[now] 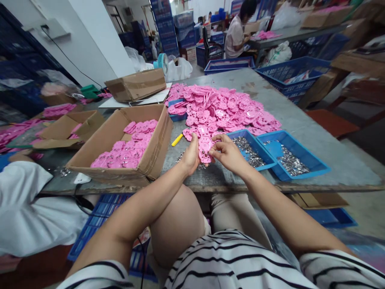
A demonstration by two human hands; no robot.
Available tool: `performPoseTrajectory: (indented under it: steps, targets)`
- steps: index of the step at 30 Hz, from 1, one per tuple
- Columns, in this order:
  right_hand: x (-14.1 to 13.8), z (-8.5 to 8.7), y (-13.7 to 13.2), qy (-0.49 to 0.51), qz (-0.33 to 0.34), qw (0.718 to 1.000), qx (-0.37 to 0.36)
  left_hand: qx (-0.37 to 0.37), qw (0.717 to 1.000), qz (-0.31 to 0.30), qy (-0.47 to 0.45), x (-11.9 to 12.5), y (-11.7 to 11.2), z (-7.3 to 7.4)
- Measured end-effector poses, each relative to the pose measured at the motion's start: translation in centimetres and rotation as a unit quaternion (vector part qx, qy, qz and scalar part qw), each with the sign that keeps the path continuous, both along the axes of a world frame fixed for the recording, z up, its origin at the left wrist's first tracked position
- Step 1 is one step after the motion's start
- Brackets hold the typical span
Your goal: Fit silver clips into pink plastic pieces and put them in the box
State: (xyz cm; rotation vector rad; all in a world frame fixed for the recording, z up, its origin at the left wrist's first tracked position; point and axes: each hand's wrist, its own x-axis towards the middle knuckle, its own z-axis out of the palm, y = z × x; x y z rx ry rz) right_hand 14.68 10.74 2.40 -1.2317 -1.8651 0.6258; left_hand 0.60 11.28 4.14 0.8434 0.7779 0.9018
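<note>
My left hand (191, 155) is closed on a pink plastic piece (205, 144) with a rounded, figure-like outline, held upright above the table's near edge. The fingers of my right hand (226, 151) are pinched at the piece's lower right side; whether a small part sits between them I cannot make out. Behind both hands rises a large heap of similar pink pieces (222, 106). To the right stand two blue trays, the nearer tray (269, 162) and the farther-right tray (323, 166), each with small shiny metal parts (293, 161). Some metal bits also lie beneath my hands.
Left of me, an open cardboard box (153, 160) holds stacked pink pieces. A yellow-handled tool (177, 140) lies between box and heap. Another cardboard box (135, 86) sits farther back. A person's white sleeve (24, 188) is at the far left; another person (236, 36) sits in the background.
</note>
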Motion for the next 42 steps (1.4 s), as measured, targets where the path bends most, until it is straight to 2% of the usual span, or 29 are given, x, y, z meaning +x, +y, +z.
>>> performPoseTrajectory:
  steps: [15, 21, 23, 25, 27, 29, 31, 36, 42]
  targets:
    - [-0.1, 0.0, -0.1, -0.045, -0.002, 0.999, -0.007, 0.019, 0.999, -0.028, 0.003, 0.1, -0.1, -0.3]
    - [-0.2, -0.9, -0.3, -0.036, -0.059, 0.997, 0.038, 0.011, 1.000, -0.022, -0.003, -0.2, 0.1, -0.5]
    - [0.6, -0.9, 0.3, -0.042, -0.105, 0.993, 0.018, 0.007, 1.000, -0.026, 0.013, -0.3, 0.2, -0.6]
    - [2.0, -0.7, 1.1, -0.114, -0.172, 0.978, -0.031, 0.004, 0.999, -0.030, 0.030, -0.4, 0.2, -0.7]
    - [3.5, -0.5, 1.9, -0.263, -0.203, 0.936, -0.115, 0.006, 0.999, -0.031, 0.039, -0.5, 0.3, -0.8]
    - [4.7, -0.6, 2.3, -0.394, -0.185, 0.878, -0.201, 0.006, 0.999, -0.030, 0.039, -0.5, 0.3, -0.7]
    - [5.3, -0.9, 2.4, -0.450, -0.160, 0.840, -0.259, 0.000, 0.999, -0.026, 0.036, -0.4, 0.3, -0.6]
    - [5.8, -1.6, 2.4, -0.450, -0.168, 0.830, -0.285, -0.019, 1.000, -0.007, 0.023, -0.3, 0.2, -0.4]
    - [6.7, -1.1, 2.5, -0.443, -0.184, 0.831, -0.282, -0.027, 0.998, 0.004, 0.054, -0.2, 0.2, -0.3]
